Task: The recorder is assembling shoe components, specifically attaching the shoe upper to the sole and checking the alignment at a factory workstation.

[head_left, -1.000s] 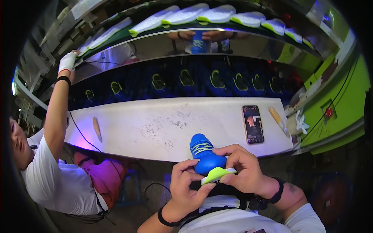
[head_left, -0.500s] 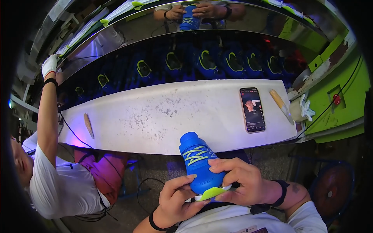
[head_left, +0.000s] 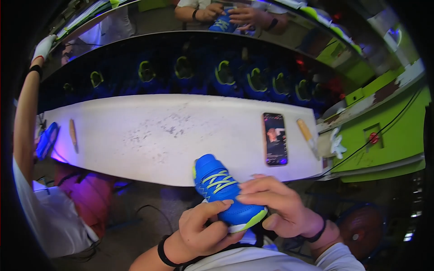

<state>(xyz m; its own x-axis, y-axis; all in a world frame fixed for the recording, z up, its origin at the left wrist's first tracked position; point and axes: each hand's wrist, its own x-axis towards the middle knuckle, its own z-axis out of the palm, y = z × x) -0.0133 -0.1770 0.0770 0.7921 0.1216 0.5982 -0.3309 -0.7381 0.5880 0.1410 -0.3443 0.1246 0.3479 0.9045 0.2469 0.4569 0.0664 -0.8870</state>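
Observation:
A blue shoe (head_left: 212, 180) with lime-green laces and a white and lime-green sole edge (head_left: 251, 221) is held in front of me, its toe toward my body. My left hand (head_left: 203, 228) is closed round the near left side, thumb on the upper and fingers by the sole. On the right of the toe, my right hand (head_left: 282, 205) is loosely curled, its fingertips on the upper and its thumb near the sole edge. The shoe's underside is hidden.
A white work board (head_left: 203, 135) bears a phone (head_left: 275, 139), a wooden-handled knife (head_left: 307, 135) and a wooden tool (head_left: 73, 135). Behind it stand several dark blue shoes (head_left: 224, 74). Another person's gloved hand (head_left: 44, 47) reaches up at left, near a blue shoe piece (head_left: 47, 141).
The shoe has turned, its toe now pointing further right. The lime sole edge sits against the toe. My right hand has loosened and shifted. The whole view has shifted.

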